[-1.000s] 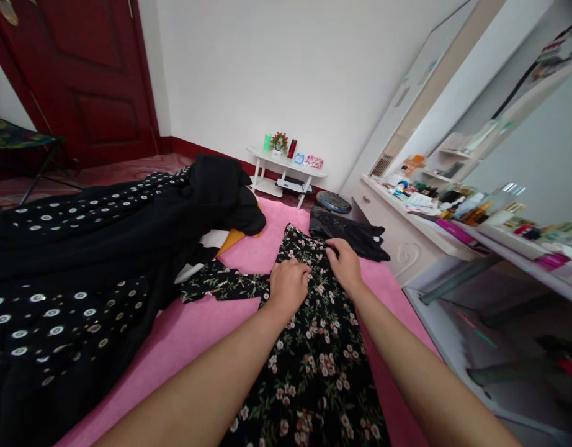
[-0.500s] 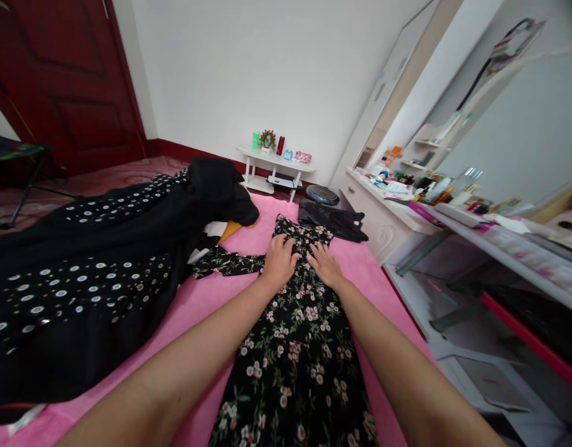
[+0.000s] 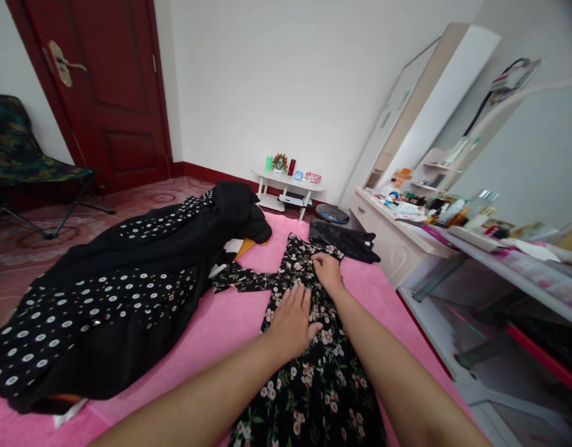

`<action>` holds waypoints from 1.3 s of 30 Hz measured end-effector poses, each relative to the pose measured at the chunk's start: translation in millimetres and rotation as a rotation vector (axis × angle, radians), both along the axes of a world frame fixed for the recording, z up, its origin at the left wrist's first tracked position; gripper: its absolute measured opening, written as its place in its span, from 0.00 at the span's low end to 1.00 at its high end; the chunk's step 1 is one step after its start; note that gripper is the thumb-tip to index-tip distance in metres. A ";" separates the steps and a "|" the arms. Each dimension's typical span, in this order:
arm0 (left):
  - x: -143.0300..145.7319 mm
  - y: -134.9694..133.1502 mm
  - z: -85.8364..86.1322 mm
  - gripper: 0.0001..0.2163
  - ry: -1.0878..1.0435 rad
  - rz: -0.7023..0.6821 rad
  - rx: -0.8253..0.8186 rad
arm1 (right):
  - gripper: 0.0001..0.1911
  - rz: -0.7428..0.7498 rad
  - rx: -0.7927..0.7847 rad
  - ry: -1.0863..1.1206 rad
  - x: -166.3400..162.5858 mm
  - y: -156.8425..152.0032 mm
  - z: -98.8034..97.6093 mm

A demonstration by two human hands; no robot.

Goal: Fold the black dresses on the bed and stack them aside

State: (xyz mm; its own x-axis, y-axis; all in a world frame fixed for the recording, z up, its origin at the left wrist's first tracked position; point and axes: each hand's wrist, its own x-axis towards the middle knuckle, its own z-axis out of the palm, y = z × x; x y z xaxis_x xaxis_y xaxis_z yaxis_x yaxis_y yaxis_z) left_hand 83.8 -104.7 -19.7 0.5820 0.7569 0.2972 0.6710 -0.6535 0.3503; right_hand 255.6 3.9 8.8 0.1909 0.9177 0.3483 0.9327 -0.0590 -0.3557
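A black floral dress (image 3: 309,379) lies spread lengthwise in front of me, its neck end away from me. One of its sleeves (image 3: 249,279) stretches out to the left; no sleeve shows sticking out on the right. My left hand (image 3: 293,324) rests flat on the middle of the dress, fingers straight and thumb out, holding nothing. Higher up, at the right edge of the bodice, my right hand (image 3: 329,273) has its fingers curled together against the fabric. Its fingertips are partly hidden.
Under the dress is a pink bed cover (image 3: 193,360). Black clothes with white dots (image 3: 118,298) are heaped at left, and a folded black garment (image 3: 344,241) lies beyond the dress. A low white table (image 3: 288,178) stands by the wall; a cluttered dresser (image 3: 388,230) stands at right.
My left hand has slid down the dress toward me and flattened. My right hand has moved to the bodice's right edge and its fingers have curled. The camera view has tilted up and shifted left.
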 end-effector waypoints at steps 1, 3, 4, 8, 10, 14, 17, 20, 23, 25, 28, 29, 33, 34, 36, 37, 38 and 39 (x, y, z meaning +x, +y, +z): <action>0.4 1.3 -0.1 0.32 -0.002 -0.006 -0.006 | 0.13 -0.007 -0.009 0.006 -5.5 8.5 0.2; -0.1 3.1 0.8 0.31 -0.010 -0.020 -0.017 | 0.11 -0.039 -0.029 0.019 -15.3 23.6 -2.0; -0.6 3.5 1.6 0.31 -0.014 -0.029 -0.025 | 0.11 -0.063 -0.041 0.025 -19.4 30.0 -4.1; -2.4 4.6 4.9 0.31 -0.023 -0.058 -0.066 | 0.12 -0.136 -0.066 0.048 -30.4 45.5 -15.5; -2.2 5.0 6.1 0.31 -0.024 -0.073 -0.084 | 0.12 -0.149 -0.058 0.054 -31.9 47.6 -20.6; -0.6 4.9 8.5 0.31 -0.028 -0.075 -0.105 | 0.13 -0.232 -0.011 0.063 -28.1 45.7 -25.5; -0.1 4.8 12.0 0.31 -0.044 -0.066 -0.108 | 0.14 -0.306 0.018 0.063 -24.7 43.8 -25.8; -0.6 5.7 15.5 0.30 -0.055 -0.049 -0.106 | 0.11 -0.321 0.017 0.051 -25.7 43.1 -24.8; -1.1 7.4 14.3 0.33 -0.076 0.012 -0.090 | 0.10 -0.319 0.035 0.010 -30.5 42.7 -22.4; -0.7 8.2 10.5 0.36 -0.083 0.039 -0.101 | 0.14 -0.276 0.087 -0.097 -32.8 42.9 -20.2; 0.5 7.9 5.1 0.37 -0.069 0.036 -0.146 | 0.20 -0.035 0.115 -0.299 -31.0 47.2 -18.7; 0.8 7.5 4.1 0.37 -0.062 0.031 -0.157 | 0.22 0.053 0.074 -0.326 -28.7 50.1 -19.2; 1.3 7.6 3.4 0.36 -0.050 0.018 -0.147 | 0.27 0.145 -0.132 -0.292 -15.6 65.2 -26.0; 1.2 8.4 3.1 0.35 -0.052 0.017 -0.135 | 0.27 0.137 -0.157 -0.280 -12.6 68.6 -28.0; 0.9 10.7 1.7 0.35 -0.052 0.013 -0.111 | 0.28 0.137 -0.193 -0.261 -8.5 73.4 -30.4; 0.7 12.1 0.6 0.36 -0.051 0.009 -0.099 | 0.28 0.141 -0.212 -0.250 -7.3 74.3 -30.5; 0.5 13.6 -0.5 0.36 -0.049 0.005 -0.090 | 0.27 0.145 -0.228 -0.238 -6.5 74.0 -29.7; 0.2 14.9 -1.4 0.36 -0.049 0.002 -0.083 | 0.26 0.150 -0.240 -0.226 -6.0 72.2 -27.9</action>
